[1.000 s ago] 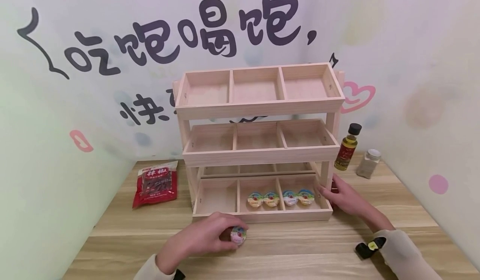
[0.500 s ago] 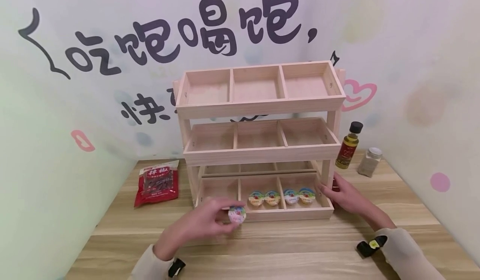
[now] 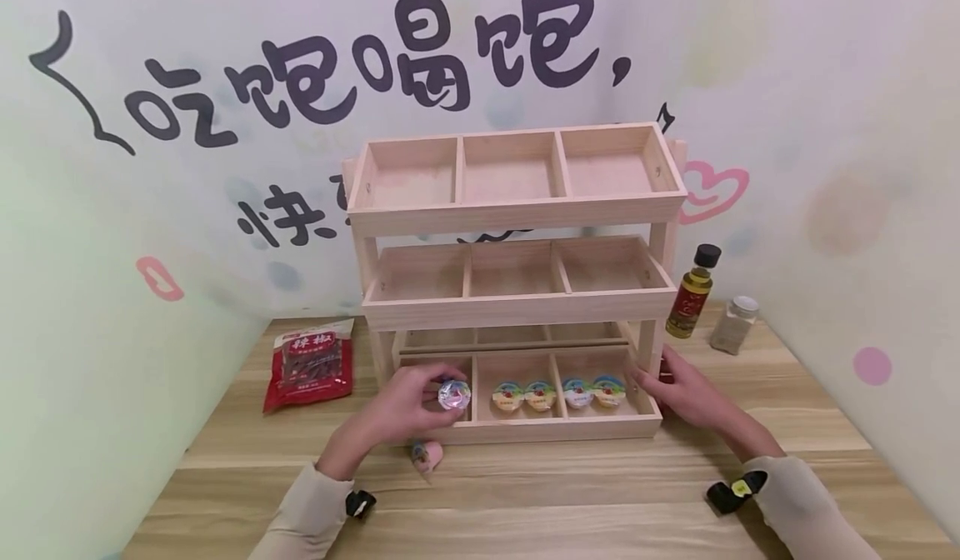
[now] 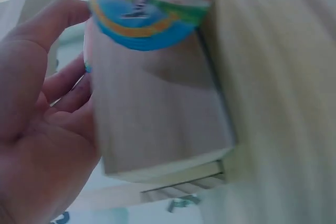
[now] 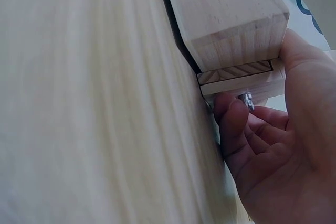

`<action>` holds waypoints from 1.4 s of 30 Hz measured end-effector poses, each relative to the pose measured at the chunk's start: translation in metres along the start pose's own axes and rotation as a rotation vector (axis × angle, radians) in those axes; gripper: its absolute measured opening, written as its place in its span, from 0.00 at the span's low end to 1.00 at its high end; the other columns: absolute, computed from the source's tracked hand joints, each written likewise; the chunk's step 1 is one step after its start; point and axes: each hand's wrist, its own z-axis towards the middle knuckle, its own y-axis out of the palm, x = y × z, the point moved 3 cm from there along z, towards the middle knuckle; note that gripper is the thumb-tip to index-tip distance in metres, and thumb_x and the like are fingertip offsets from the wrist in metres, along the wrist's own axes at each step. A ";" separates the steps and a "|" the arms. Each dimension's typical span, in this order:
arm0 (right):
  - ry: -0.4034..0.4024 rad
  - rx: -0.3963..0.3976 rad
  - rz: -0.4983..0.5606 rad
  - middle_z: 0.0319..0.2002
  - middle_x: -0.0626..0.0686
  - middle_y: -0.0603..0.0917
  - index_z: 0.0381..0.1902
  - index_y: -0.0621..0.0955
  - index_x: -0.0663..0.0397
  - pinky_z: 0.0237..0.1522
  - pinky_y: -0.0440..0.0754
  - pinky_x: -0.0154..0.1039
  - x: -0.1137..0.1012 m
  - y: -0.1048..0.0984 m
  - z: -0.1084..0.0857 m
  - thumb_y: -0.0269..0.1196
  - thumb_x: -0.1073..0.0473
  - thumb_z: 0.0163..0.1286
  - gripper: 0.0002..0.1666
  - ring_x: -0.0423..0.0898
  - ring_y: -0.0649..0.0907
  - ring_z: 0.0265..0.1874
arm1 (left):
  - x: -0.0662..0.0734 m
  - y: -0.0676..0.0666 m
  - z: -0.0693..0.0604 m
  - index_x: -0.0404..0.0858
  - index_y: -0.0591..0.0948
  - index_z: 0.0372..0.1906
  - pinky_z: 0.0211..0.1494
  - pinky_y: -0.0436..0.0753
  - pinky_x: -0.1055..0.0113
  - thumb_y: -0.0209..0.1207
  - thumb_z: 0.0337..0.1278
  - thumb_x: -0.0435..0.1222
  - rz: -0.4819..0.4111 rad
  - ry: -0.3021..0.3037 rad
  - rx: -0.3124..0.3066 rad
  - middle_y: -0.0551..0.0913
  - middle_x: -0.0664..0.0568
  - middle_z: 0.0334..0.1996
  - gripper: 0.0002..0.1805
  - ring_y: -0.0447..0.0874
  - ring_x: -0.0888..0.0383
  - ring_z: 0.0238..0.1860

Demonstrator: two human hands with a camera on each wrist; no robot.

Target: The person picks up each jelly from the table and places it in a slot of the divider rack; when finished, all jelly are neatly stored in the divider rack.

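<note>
My left hand [image 3: 401, 406] pinches a jelly cup [image 3: 453, 394] by its rim, over the left compartment of the bottom tray of a three-tier wooden rack [image 3: 547, 432]. A second jelly cup [image 3: 427, 456] shows below that hand, in front of the tray; whether it touches the table I cannot tell. In the left wrist view, a printed lid [image 4: 152, 11] looms close to the camera before the tray. At the rack's right end, my right hand [image 3: 693, 393] grips the bottom tray. Its curled fingers [image 5: 233, 116] lie beside a metal bolt [image 5: 247, 100] in the right wrist view.
Two jelly cups [image 3: 523, 397] sit in the bottom tray's middle compartment, two more cups [image 3: 594, 392] in the right one. A red bag of dried chillies [image 3: 311, 367] lies left of the rack. On the right stand an oil bottle [image 3: 690, 297] and a spice jar [image 3: 735, 327].
My left hand has lifted the jelly cup from the table front, up and leftward over the bottom tray. The second cup below it has come into view. My right hand stays put.
</note>
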 end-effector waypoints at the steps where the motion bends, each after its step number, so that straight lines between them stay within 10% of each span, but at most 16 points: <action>1: 0.001 0.003 0.002 0.75 0.74 0.71 0.87 0.52 0.60 0.59 0.87 0.67 0.000 0.000 0.000 0.61 0.47 0.84 0.48 0.70 0.82 0.66 | -0.003 0.000 0.000 0.36 0.85 0.60 0.58 0.91 0.60 0.76 0.60 0.33 0.019 -0.004 0.006 0.91 0.48 0.51 0.24 0.91 0.53 0.53; 26: -0.016 0.018 0.000 0.74 0.74 0.71 0.86 0.53 0.62 0.60 0.86 0.67 0.000 0.000 0.000 0.61 0.48 0.84 0.47 0.71 0.82 0.66 | -0.016 0.005 -0.002 0.38 0.88 0.62 0.51 0.92 0.64 0.74 0.68 0.44 -0.028 -0.116 -0.036 0.91 0.41 0.55 0.23 0.94 0.51 0.50; 42: 0.000 0.016 0.001 0.75 0.74 0.71 0.86 0.53 0.61 0.61 0.85 0.68 -0.001 0.000 -0.001 0.61 0.47 0.84 0.47 0.71 0.81 0.66 | -0.017 0.005 -0.002 0.36 0.87 0.64 0.52 0.92 0.62 0.68 0.74 0.39 -0.010 -0.047 -0.064 0.90 0.39 0.59 0.20 0.94 0.47 0.52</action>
